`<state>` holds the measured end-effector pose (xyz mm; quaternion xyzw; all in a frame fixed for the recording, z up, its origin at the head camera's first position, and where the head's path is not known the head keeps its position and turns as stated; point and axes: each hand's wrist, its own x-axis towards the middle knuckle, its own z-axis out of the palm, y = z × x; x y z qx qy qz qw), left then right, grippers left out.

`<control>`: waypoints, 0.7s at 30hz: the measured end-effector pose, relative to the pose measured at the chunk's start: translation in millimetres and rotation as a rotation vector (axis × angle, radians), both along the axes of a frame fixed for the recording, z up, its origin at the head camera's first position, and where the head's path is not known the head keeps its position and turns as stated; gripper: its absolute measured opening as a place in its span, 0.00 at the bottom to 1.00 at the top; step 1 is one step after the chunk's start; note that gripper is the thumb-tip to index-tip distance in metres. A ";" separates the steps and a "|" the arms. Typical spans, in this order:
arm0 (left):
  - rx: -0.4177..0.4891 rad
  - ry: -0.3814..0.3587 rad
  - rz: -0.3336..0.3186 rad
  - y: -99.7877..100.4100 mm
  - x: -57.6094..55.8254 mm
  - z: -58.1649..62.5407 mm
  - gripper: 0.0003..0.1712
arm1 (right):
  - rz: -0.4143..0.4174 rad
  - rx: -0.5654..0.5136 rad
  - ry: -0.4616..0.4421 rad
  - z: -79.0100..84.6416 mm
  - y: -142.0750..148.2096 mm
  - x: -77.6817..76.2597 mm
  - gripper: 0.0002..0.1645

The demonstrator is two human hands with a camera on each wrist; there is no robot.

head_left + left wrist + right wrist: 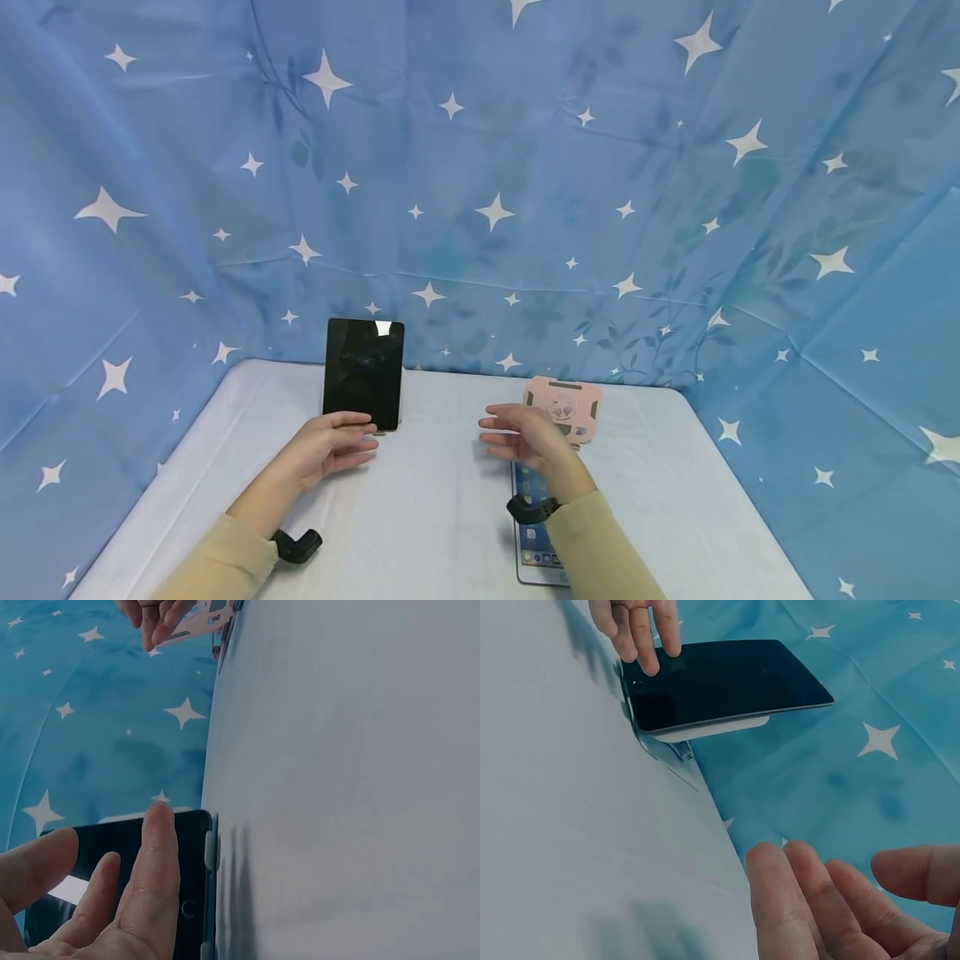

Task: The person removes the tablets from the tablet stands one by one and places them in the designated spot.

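Left hand [330, 450] and right hand [528, 437]: fingers loosely extended, neither gripping anything. Nearest on the white table [435, 517], a white tablet [534, 546] lies flat, screen lit, partly hidden by the right sleeve [603, 546]. Beyond it is a tilted pink panel [543, 393]; to its left, a black tablet [363, 367] leans on a stand [684, 752], presumably so its screen faces the person. The left hand overlaps its lower edge; contact cannot be told. Right wrist view reveals the white backing [720, 729], hidden in the head view. Behind hangs a star-patterned curtain [450, 167].
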<state>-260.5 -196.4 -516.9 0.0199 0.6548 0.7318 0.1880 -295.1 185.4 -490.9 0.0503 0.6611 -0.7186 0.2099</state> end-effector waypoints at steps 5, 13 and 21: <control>0.009 -0.011 0.026 -12.6 0.7 0.8 0.35 | 0.012 -0.026 -0.005 0.2 -7.4 -2.0 0.31; 0.010 -0.020 0.057 -34.1 3.5 4.0 0.36 | 0.023 -0.038 -0.013 4.3 -20.9 -4.8 0.29; 0.015 -0.032 0.098 -55.4 -3.6 8.2 0.37 | 0.038 -0.040 -0.008 6.3 -33.2 -10.9 0.26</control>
